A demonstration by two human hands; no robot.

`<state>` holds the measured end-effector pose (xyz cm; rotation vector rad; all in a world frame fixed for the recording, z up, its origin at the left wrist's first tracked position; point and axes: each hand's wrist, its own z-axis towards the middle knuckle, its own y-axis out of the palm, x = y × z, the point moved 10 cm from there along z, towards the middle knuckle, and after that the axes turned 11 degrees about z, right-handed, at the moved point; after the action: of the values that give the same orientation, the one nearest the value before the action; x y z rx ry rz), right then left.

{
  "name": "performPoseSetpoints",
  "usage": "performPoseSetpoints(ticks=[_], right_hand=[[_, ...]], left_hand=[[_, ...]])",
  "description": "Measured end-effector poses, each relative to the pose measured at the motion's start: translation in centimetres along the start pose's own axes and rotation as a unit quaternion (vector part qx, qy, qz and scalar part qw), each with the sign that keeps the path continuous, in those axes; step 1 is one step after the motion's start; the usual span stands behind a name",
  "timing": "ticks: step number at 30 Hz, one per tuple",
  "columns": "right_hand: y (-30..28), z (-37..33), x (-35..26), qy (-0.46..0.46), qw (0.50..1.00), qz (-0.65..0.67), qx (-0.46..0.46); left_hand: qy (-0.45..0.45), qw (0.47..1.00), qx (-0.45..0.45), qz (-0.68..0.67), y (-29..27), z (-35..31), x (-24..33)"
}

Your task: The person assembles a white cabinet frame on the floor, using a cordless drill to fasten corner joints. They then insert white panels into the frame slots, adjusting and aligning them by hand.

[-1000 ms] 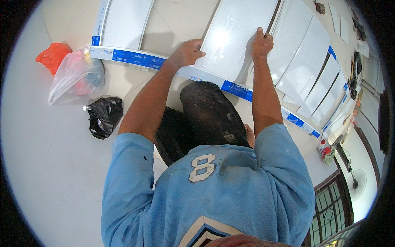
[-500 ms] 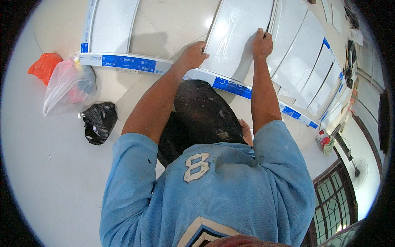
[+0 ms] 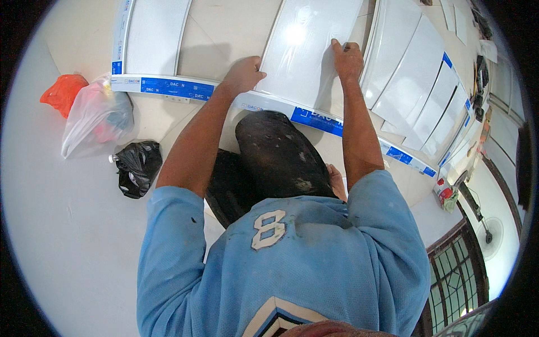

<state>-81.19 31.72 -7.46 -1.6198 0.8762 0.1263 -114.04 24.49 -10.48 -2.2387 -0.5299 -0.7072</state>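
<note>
A long white panel [image 3: 306, 53] lies on the pale tiled floor in front of my bent knee in dark trousers [image 3: 278, 154]. My left hand [image 3: 242, 76] grips the panel's left edge near its lower corner. My right hand [image 3: 348, 59] holds the right edge a little higher, fingers curled over it; something small and dark may sit at the fingertips, too small to tell. A white strip with blue printed sections [image 3: 314, 119] runs under the panel's near end.
More white panels [image 3: 415, 78] are stacked to the right, and another [image 3: 151, 39] lies to the left. An orange bag [image 3: 63, 92], a clear plastic bag [image 3: 95, 118] and a black bag [image 3: 135, 167] sit at the left. A red-and-white can [image 3: 443, 191] and a window grille [image 3: 455, 264] are at the right.
Both hands stay on the panel's edges, barely shifted. The view has swung slightly, so the bags and panels sit a little differently in the picture.
</note>
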Motion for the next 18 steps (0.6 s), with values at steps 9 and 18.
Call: performPoseSetpoints(ticks=[9, 18], right_hand=[[1.9, 0.0, 0.1, 0.028, 0.999, 0.007, -0.017], [2.0, 0.4, 0.1, 0.023, 1.000, 0.004, -0.021]], left_hand=[[-0.023, 0.994, 0.049, 0.095, -1.8, -2.8, 0.1], [0.020, 0.999, -0.011, 0.024, -1.7, -1.9, -2.1]])
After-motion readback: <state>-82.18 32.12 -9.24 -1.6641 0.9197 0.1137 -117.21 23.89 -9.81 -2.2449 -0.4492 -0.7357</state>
